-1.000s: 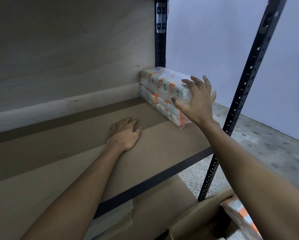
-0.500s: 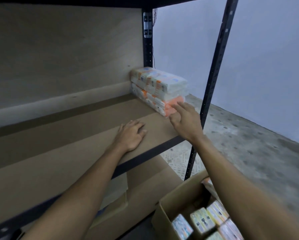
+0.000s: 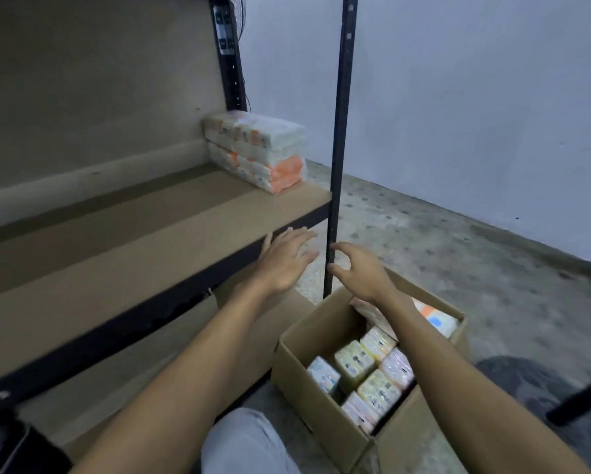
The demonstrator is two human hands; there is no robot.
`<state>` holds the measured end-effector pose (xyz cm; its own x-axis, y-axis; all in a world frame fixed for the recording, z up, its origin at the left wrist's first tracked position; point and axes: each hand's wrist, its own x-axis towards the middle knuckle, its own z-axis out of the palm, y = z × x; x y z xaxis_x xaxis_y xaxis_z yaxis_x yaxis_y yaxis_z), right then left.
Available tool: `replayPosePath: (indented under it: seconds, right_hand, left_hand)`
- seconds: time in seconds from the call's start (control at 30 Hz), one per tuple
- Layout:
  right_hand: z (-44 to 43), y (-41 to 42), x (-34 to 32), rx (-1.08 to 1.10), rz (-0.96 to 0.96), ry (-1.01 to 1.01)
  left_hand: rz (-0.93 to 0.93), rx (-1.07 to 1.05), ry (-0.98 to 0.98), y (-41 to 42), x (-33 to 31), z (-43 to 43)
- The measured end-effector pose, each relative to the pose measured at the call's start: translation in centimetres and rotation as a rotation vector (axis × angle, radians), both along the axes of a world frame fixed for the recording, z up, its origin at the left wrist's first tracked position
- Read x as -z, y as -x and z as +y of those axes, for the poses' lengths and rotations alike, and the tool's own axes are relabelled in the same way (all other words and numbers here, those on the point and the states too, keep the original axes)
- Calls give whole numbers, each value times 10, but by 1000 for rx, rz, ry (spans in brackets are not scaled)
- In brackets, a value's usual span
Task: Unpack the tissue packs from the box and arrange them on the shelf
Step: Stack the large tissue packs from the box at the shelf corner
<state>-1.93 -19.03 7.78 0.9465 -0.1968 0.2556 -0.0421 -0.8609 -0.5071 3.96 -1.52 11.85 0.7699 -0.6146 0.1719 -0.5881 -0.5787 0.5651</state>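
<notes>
two film-wrapped white-and-orange tissue packs (image 3: pixel 256 148) lie stacked in the far right corner of the brown board shelf (image 3: pixel 150 241), while yellow, pink and pale blue packs (image 3: pixel 355 362) stand on end in the open brown cardboard box (image 3: pixel 307 381). the left hand (image 3: pixel 283 258) hovers by the shelf's front edge, fingers straight and spread, the right hand (image 3: pixel 359 271) above the box, fingers apart and loosely bent — both empty. the packs look light, soft and slick, so i'd grip one across its broad faces — not by the wrapper.
</notes>
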Motion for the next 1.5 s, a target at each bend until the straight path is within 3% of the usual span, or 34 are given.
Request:
replayPosePath:
  seconds: [0.3,0.63,0.8,1.03,1.17,1.5]
  right_hand:
    - [-59,80,59,162,92,-77]
    - [-118,102,139,268,251,8]
    - [-145,93,169,267,248,105]
    - [-169,68,194,237,396,267]
    - [-175,62,204,253,455,331]
    - [-188,48,209,324,401,360]
  left_hand:
    - [128,166,-14,38,61,-59]
    - [201,278,-153,37,150,-120]
    - [147,318,-187,17,186,-151]
    - [68,392,-194,-13,235,-187]
    - [113,444,-175,-22,261,-200]
    - [-41,478,-112,-33,291,-207]
